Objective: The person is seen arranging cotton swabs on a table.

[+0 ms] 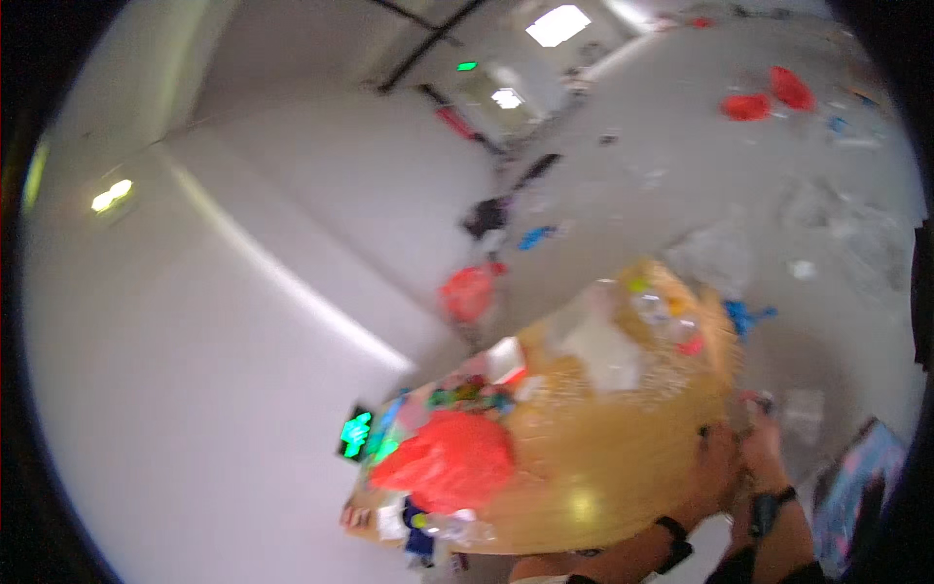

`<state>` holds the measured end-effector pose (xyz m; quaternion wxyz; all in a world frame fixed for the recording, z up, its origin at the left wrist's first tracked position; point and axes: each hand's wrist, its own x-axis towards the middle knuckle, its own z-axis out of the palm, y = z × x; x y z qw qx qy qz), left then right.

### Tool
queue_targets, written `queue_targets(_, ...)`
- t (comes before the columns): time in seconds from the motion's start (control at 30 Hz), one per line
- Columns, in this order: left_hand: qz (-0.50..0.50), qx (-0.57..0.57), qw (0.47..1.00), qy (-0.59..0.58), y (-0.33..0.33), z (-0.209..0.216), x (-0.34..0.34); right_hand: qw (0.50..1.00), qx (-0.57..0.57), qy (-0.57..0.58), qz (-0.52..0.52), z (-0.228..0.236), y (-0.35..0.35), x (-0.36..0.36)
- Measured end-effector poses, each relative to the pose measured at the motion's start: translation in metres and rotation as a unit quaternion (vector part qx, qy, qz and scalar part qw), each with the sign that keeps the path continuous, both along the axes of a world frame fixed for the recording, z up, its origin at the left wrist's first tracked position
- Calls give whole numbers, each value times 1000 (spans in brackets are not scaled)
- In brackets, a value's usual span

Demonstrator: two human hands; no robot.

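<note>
Both of my hands are close together at the right end of a wooden table (623, 457), and motion blurs them. My left hand (717, 457) is at the table's edge with a small dark spot near its fingers. My right hand (764, 448) is just past that edge, a dark watch-like band on its wrist. By its fingertips is a small reddish and dark thing (756, 398), too smeared to name. Whether either hand grips anything cannot be made out. Many small pale pieces (664, 383) lie scattered on the tabletop beyond my hands.
A red plastic bag (449, 461) and a clear bottle (455, 529) are on the table's left part. White sheet material (596, 341) and clear containers (650, 307) are at its far end. Clear plastic (715, 258), blue scraps (747, 316) and red bags (746, 107) litter the floor.
</note>
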<state>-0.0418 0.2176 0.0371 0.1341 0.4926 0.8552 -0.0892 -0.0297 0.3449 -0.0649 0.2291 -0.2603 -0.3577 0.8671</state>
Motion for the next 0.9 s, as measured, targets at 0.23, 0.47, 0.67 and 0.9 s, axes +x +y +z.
queue_targets(0.23, 99, 25, 995, 11, 1, 13, 13, 974, -127, 186, -30, -39, 13, -8)
queue_targets(0.47, 77, -5, 996, 34, 0, 26, 12, 974, -105, 198, -30, -52, 15, -12)
queue_targets(0.67, 85, 81, 992, 37, -3, -6, 7, 970, -125, 202, -44, -57, 16, -17)
queue_targets(0.9, 77, 120, 990, 23, -4, -10, 22, 977, -136, 149, -70, -41, 13, 2)
